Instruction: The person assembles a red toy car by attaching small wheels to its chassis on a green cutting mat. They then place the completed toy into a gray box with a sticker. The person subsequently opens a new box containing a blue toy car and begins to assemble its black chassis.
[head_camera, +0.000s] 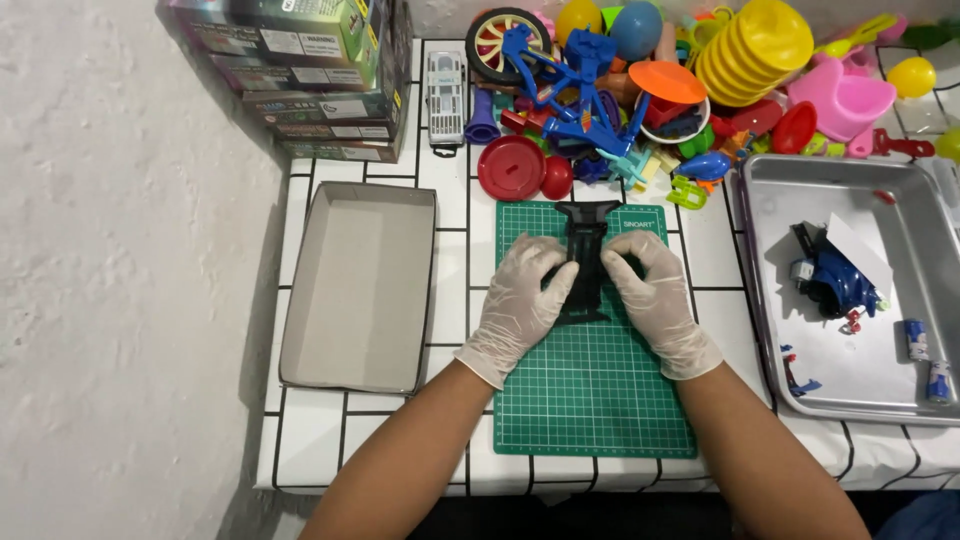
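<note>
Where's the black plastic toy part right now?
In the head view the black plastic part sits mid-table on the green cutting mat, gripped between the left hand and right hand, just below the red lid.

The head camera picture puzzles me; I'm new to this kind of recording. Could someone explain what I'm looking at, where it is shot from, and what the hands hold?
The single picture comes from a camera worn on a person's head, looking down at their own two gloved hands over a white tiled table. The left hand and right hand both grip a long black plastic part above a green cutting mat. To the left lies an empty grey cardboard tray. To the right a metal tray holds a blue toy piece and small batteries. At the back sit a pile of colourful plastic toys and stacked boxes.
</note>
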